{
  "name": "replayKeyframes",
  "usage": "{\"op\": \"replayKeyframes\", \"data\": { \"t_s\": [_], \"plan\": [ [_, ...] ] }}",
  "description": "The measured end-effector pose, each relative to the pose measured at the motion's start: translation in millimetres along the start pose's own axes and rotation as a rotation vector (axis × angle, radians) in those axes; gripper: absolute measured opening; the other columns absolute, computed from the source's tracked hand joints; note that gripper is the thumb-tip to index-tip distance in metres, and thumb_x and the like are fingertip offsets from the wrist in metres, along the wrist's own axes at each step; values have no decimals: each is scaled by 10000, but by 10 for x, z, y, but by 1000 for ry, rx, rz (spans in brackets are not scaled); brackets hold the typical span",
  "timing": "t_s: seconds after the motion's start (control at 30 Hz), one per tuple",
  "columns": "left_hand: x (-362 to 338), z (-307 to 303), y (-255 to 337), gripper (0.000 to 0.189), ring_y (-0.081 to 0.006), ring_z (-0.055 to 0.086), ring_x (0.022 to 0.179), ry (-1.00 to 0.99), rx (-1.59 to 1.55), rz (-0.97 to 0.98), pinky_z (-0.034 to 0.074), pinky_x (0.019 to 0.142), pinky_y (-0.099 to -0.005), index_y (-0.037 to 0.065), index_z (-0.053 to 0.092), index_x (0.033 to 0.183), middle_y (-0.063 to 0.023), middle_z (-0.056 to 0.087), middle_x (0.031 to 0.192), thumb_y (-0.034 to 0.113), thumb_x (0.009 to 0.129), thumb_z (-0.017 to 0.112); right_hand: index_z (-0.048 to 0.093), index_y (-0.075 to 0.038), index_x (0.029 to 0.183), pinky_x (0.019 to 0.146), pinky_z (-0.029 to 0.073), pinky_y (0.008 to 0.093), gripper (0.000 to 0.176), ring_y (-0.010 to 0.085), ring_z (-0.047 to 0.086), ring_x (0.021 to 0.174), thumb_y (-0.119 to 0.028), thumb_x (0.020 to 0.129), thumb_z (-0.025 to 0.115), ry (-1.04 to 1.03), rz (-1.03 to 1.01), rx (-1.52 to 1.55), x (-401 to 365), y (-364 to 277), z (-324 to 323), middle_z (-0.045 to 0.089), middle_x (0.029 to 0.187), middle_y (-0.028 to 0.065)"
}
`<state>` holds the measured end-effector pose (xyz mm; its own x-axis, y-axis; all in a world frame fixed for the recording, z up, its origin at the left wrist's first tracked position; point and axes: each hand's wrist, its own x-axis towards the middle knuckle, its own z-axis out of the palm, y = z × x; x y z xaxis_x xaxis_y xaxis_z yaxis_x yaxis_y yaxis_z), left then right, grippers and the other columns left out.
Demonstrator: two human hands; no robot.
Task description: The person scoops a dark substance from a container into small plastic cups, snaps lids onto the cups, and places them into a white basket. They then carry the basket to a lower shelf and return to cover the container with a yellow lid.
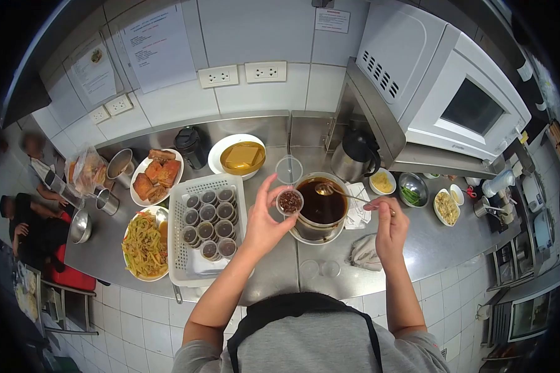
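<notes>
Busy at the counter (274, 276).
The basket (175, 248) on my left holds dark cups (208, 213) side by side, maybe so none tip over. In front of me sits the pot (317, 231) of sauce (320, 208), close enough to reach. My right hand (389, 229) pinches the spoon (324, 189) by its handle, likely to stay clean, with its round end at the sauce. My left hand (266, 222) grips a cup (290, 201) of dark bits just beside the pot, perhaps so drips don't fall far. Past it is a clear piece (289, 169).
</notes>
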<state>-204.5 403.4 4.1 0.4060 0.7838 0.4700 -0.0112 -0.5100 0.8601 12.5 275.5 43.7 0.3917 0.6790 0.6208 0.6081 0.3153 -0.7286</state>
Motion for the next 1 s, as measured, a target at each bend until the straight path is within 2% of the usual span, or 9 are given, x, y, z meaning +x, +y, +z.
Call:
{"op": "replayKeyframes", "data": {
  "t_s": [0.03, 0.17, 0.27, 0.4, 0.5, 0.6, 0.7, 0.93, 1.0],
  "plan": [
    [-32, -7, 35, 866, -241, 608, 1068, 1, 1, -2, 477, 904, -350, 38, 253, 1414, -155, 598, 1200, 39, 697, 740, 633, 12, 891, 759, 432, 277, 263, 151, 592, 842, -178, 981, 474, -6, 176, 29, -49, 77, 38, 660, 826, 79],
    [-178, -53, 288, 918, -234, 548, 1138, -52, -149, 3, 414, 986, -368, 35, 201, 1433, -166, 530, 1213, -14, 688, 736, 616, 8, 973, 745, 438, 265, 286, 122, 593, 843, -242, 991, 477, -56, 403, 232, -233, 352, 146, 669, 844, 68],
    [-294, -132, 500, 953, -250, 540, 1152, -156, -269, 22, 402, 1010, -383, 42, 188, 1437, -162, 524, 1183, -41, 667, 744, 503, -58, 1171, 729, 438, 268, 303, 128, 597, 788, -276, 961, 529, -116, 614, 430, -347, 332, 199, 662, 946, 89],
    [-413, -221, 565, 975, -257, 536, 1163, -407, -463, -48, 391, 1025, -397, 53, 172, 1445, -155, 527, 1174, -83, 659, 732, 484, -140, 1029, 629, 460, 307, 168, 163, 598, 754, -232, 927, 582, -85, 930, 712, -765, 508, 193, 634, 881, 61],
    [-520, -198, 451, 952, -248, 539, 1163, -518, -440, -113, 393, 1032, -397, 59, 187, 1451, -150, 536, 1191, -85, 672, 714, 446, -102, 1133, 723, 535, 370, 323, 215, 636, 890, -322, 934, 573, -458, 1229, 1054, -1075, 666, 208, 633, 1002, 124],
    [-587, -196, 435, 917, -235, 534, 1188, -708, -90, -187, 407, 1031, -387, 83, 219, 1452, -127, 566, 1227, -15, 687, 715, 465, -73, 1199, 765, 553, 390, 402, 239, 632, 990, -375, 945, 543, -658, 1357, 1413, -926, 215, 397, 612, 1114, 135],
    [-649, -185, 320, 919, -252, 530, 1196, -722, -95, -248, 406, 1030, -389, 96, 219, 1454, -132, 569, 1231, 15, 687, 720, 403, -9, 1341, 782, 564, 402, 632, 236, 607, 1058, -466, 924, 531, -767, 1193, 1224, -999, 278, 523, 569, 1210, 137],
    [-938, -120, 204, 851, -223, 559, 1114, -442, -40, -269, 459, 952, -369, 115, 244, 1447, -120, 580, 1147, 105, 761, 747, 561, 6, 1213, 723, 570, 280, 393, 128, 624, 872, -292, 957, 549, -703, 860, 600, -1065, 257, 741, 639, 1034, 76],
    [-1063, -54, 26, 757, -192, 584, 1010, -365, -144, -509, 499, 826, -338, 91, 301, 1408, -101, 585, 1026, 198, 801, 740, 556, 8, 1217, 718, 567, 275, 382, 124, 620, 870, -270, 955, 556, -690, 830, 582, -1077, 248, 765, 639, 1035, 75]
  ]
}}
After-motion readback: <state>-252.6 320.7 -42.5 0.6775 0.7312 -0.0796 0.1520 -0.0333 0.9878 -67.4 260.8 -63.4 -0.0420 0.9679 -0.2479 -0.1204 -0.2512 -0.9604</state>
